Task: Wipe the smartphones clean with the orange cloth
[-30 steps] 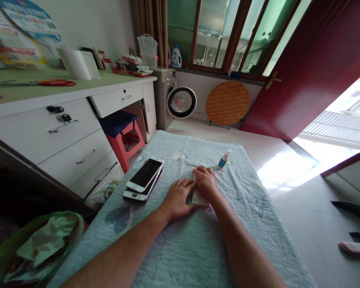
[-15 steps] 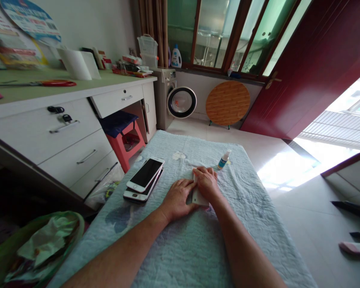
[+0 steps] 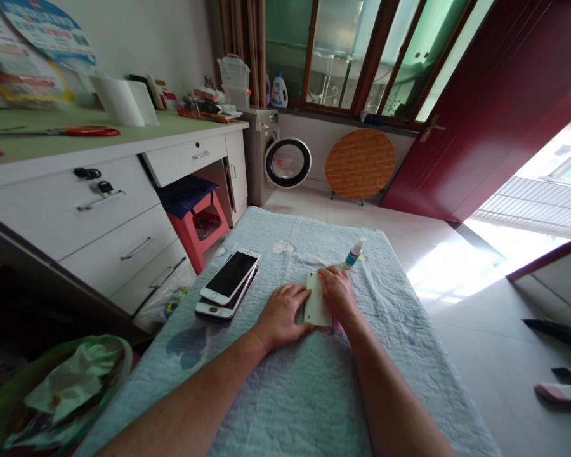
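Observation:
A white smartphone [image 3: 318, 303] lies on the quilted cloth, its plain side with a small camera spot facing up. My left hand [image 3: 282, 316] grips its left edge, fingers along the side and thumb at the bottom corner. Over the right edge and upper right corner rests my right hand [image 3: 339, 293], fingers curled and pressed together; whatever is beneath them is hidden. A pinkish patch shows by the phone's lower right corner. Two more phones are stacked on the left, a white one [image 3: 231, 277] askew on another [image 3: 219, 310]. Beyond my right hand stands a small spray bottle [image 3: 354, 254].
The pale blue quilted cloth [image 3: 285, 393] covers the low table. To the left are a drawer desk [image 3: 109, 209], a red stool [image 3: 202, 222] and a green-rimmed bin [image 3: 118, 365]. A washing machine [image 3: 261, 155] with its door open stands behind.
My right hand has slid right, from across the phone's upper part to its right edge, uncovering more of the white surface. My left hand stays in place.

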A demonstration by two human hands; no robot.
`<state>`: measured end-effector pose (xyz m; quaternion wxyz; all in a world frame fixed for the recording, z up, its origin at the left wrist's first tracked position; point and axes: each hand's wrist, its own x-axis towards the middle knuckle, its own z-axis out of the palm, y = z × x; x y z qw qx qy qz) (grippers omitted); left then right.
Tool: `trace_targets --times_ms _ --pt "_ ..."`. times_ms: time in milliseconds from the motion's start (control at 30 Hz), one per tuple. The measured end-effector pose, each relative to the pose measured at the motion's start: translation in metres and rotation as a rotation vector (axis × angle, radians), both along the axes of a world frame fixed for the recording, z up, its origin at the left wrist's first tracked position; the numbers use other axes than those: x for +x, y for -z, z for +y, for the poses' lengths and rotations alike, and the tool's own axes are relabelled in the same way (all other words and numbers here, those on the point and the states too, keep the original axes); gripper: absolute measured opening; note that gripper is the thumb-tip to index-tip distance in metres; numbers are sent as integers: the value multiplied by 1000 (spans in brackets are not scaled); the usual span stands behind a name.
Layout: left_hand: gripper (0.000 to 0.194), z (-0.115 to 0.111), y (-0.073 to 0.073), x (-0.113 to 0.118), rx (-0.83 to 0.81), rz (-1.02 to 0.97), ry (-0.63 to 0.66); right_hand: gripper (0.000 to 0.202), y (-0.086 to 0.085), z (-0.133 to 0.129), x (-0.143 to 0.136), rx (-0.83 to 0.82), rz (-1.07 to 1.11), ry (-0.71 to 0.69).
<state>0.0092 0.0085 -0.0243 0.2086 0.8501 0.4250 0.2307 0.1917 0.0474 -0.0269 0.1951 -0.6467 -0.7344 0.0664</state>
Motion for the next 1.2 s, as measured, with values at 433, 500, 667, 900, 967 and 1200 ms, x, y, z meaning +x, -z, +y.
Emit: trace_targets --times_ms 433,500,667,900,967,1200 --pt "69 1 2 0 -11 9 4 26 -1 -5 -3 2 21 71" --pt "70 1 2 0 -16 14 5 27 0 -5 -3 -4 6 91" --pt "70 2 3 0 -5 0 10 28 0 -4 -1 -40 -47 132" --pt "73 2 2 -1 -10 1 10 26 -6 -4 0 -69 -76 148" --pt "73 1 1 -1 -14 2 9 26 -8 -3 0 -68 -78 154" --pt "73 1 3 -1 -7 6 7 24 -7 -2 0 -43 -46 161"
